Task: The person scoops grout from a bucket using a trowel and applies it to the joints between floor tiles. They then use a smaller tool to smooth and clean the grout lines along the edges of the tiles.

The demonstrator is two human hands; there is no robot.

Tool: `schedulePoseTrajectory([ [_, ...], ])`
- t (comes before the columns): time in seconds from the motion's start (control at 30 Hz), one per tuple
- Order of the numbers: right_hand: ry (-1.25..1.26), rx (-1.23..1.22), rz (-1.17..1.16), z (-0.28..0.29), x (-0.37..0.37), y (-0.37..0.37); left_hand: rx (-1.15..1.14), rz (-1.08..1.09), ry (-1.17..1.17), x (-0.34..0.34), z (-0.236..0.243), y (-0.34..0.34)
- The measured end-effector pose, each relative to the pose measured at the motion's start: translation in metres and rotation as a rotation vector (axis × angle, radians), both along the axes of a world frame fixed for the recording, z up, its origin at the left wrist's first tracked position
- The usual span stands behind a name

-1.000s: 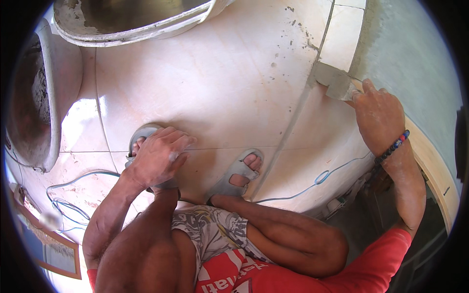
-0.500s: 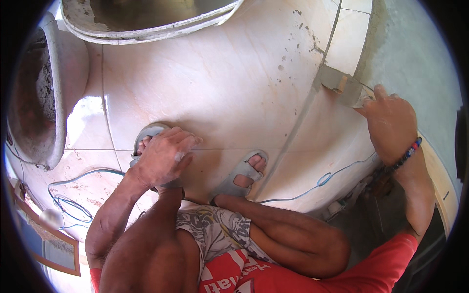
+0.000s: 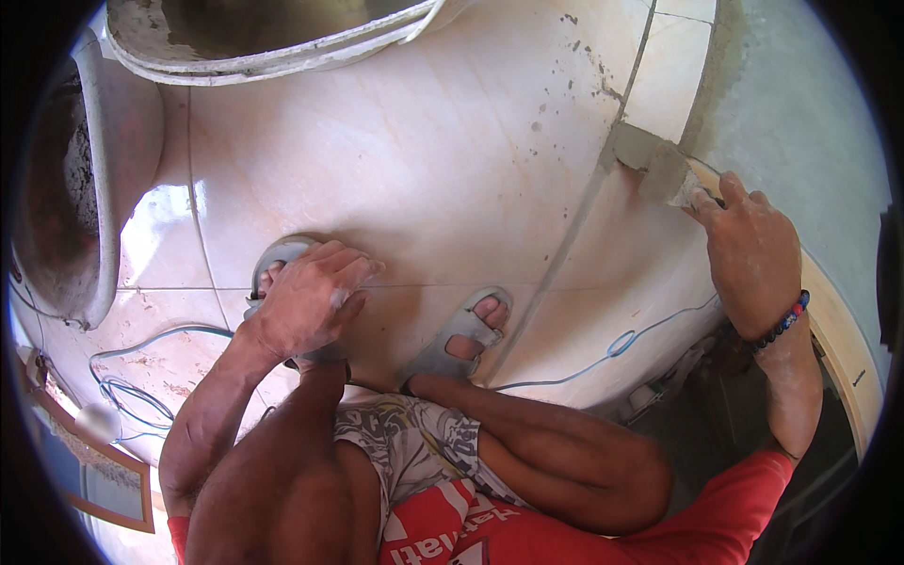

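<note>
My right hand (image 3: 751, 247), with a beaded bracelet at its wrist, is closed around a small trowel (image 3: 676, 182). Most of its handle is hidden by my fingers. Grey mortar coats the blade, which rests against a patch of wet mortar (image 3: 633, 146) at the end of a row of pale narrow tiles (image 3: 667, 75). My left hand (image 3: 315, 294) hangs over my left sandal (image 3: 280, 252), fingers loosely bent and thumb apart. Nothing shows in it, though its palm is turned from view.
A mortar-smeared bucket (image 3: 273, 68) stands at the far left, with a second dirty tub (image 3: 105, 207) beside it. Blue cord (image 3: 565, 379) runs across the tiled floor (image 3: 424, 179). A pale curved edge strip (image 3: 838, 330) borders the greenish-grey surface (image 3: 800, 122) at right.
My right hand and the trowel have come slightly nearer to me, and the blade sits a little lower along the mortar. My left hand stays over the sandal.
</note>
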State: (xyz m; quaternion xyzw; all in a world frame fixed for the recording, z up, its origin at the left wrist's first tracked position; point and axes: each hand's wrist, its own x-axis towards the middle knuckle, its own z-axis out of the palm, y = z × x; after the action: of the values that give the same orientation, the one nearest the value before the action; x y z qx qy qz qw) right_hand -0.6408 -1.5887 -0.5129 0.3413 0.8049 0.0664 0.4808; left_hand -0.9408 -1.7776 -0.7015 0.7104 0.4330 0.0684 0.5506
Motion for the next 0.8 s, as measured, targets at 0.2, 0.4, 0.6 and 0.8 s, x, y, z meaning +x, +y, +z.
schedulePoseTrajectory([
  [0.2,-0.009,0.027,-0.021,0.009,0.003,-0.002,0.020,-0.003,0.006,0.001,0.000,-0.001],
  [0.4,-0.024,0.035,-0.053,0.009,0.003,-0.003,0.015,-0.005,0.006,0.001,-0.001,-0.001],
  [0.6,0.132,-0.219,-0.251,0.019,0.017,-0.012,0.020,0.007,0.018,0.001,-0.001,-0.005],
  [0.8,0.601,-0.538,-0.951,-0.019,0.088,-0.057,0.018,-0.003,-0.022,0.003,-0.002,-0.003],
])
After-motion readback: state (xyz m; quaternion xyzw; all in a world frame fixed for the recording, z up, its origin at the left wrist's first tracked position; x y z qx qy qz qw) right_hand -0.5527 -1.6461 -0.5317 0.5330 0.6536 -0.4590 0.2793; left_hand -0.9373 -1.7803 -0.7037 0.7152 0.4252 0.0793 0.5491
